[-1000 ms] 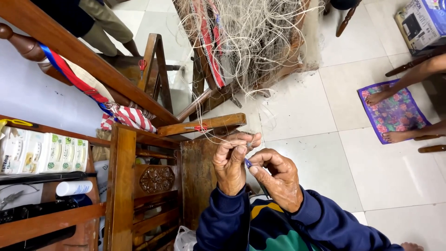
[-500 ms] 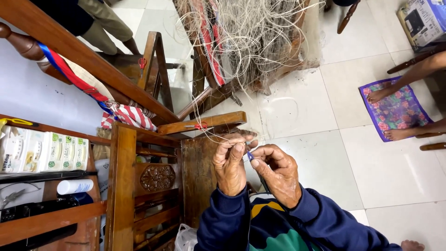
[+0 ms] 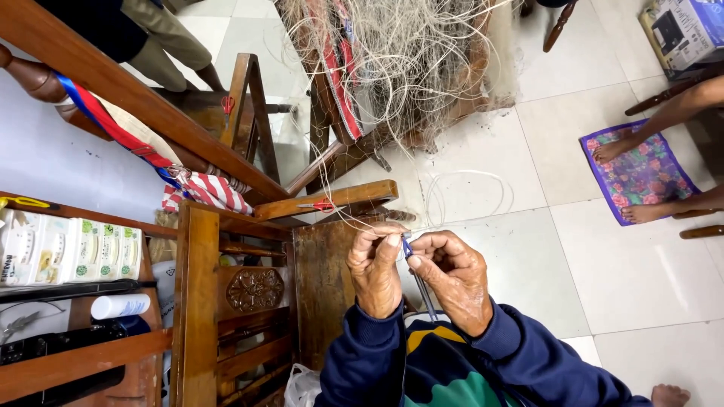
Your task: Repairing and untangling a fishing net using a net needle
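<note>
Blue thin tool (image 3: 408, 248) is pinched between left hand (image 3: 375, 270) and right hand (image 3: 452, 279), its tip hidden by fingertips; pale net threads (image 3: 354, 203) are barely made out. Open tiled floor (image 3: 633, 279) is seen rightward.

Hands at centre: left hand (image 3: 375, 271) beside right hand (image 3: 451, 277), needle (image 3: 408, 249) pinched between. Tangled net (image 3: 400, 60) at 12 o'clock. Floor mat (image 3: 641, 169) at 2 o'clock. Wooden shelf (image 3: 75, 354) at 8 o'clock.
</note>
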